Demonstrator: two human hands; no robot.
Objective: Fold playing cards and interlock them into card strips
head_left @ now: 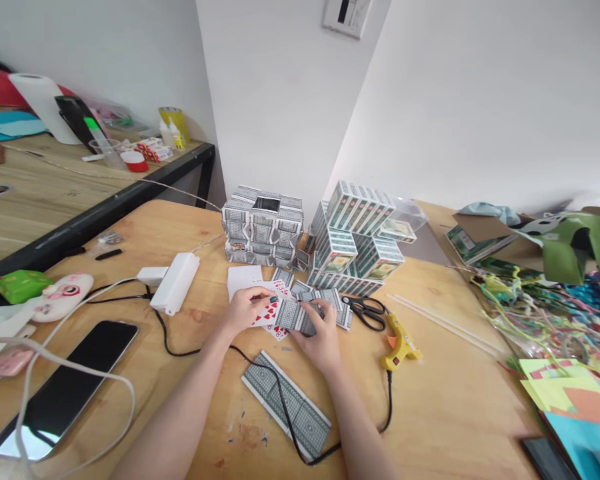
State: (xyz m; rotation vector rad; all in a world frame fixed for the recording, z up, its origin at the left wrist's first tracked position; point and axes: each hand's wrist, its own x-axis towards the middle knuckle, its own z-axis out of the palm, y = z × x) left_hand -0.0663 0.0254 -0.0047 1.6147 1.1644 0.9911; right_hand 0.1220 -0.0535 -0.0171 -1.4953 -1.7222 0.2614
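Note:
My right hand (320, 330) grips grey-patterned playing cards (287, 315), with its thumb and fingers at their edge. Beside it, my left hand (250, 310) is pinched closed at the left edge of these cards; what its fingertips hold, if anything, is hidden. Face-up red-heart playing cards (280, 288) lie under and around my hands, along with a blank white card (243, 275). Scissors (367, 310) with black handles rest to the right, their blades partly hidden by cards. Nearer to me, a long strip of joined cards (286, 400) lies under a black cable.
Behind my hands stand a box-like structure of cards (263, 230) and stacked card boxes (353, 233). A yellow glue gun (399, 343) lies right, its cord looping across the front. At left are a white power strip (176, 283), a phone (70, 387) and cables. Craft materials (555, 293) crowd the right.

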